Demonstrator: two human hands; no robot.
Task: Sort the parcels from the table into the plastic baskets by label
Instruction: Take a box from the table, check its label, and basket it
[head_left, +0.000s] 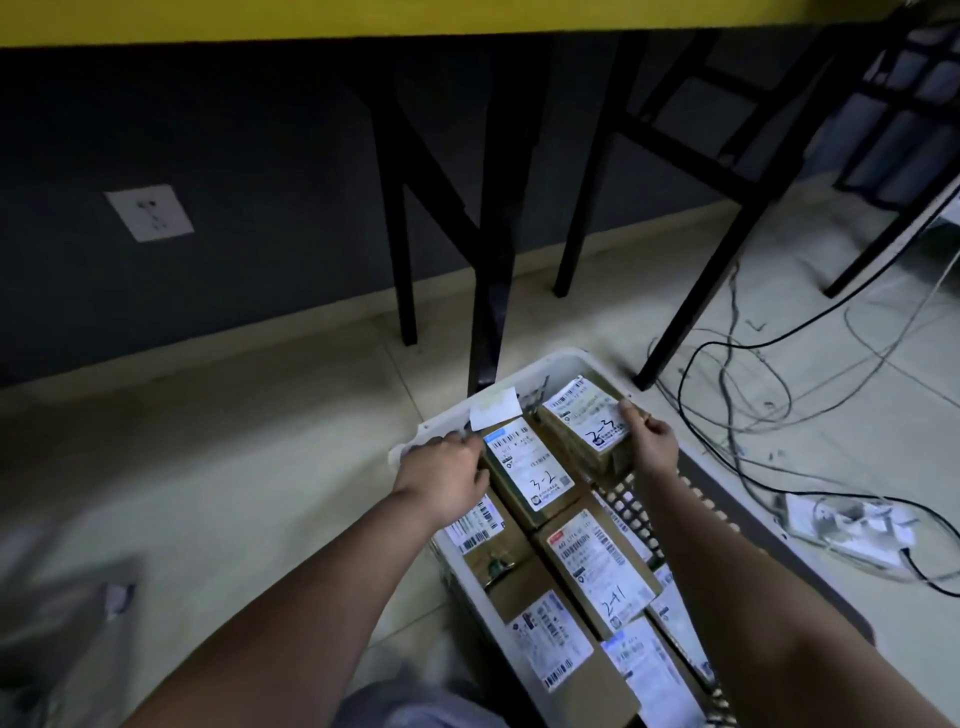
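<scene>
A white plastic basket (558, 362) stands on the floor, packed with several brown cardboard parcels bearing white labels. My left hand (447, 475) grips the left edge of the parcel marked 3-2 (530, 467) near the basket's far left corner. My right hand (652, 441) holds the right edge of the parcel marked 2-3 (589, 415) at the far right end. A parcel marked 2-1 (605, 566) lies nearer to me in the middle. A white paper tag (493, 410) sticks up on the far rim.
Black table legs (491, 208) stand just beyond the basket, under a yellow table edge (415, 18). Loose cables (779, 374) and a white power strip (852, 525) lie on the tiled floor at the right. A wall socket (149, 212) sits on the dark wall.
</scene>
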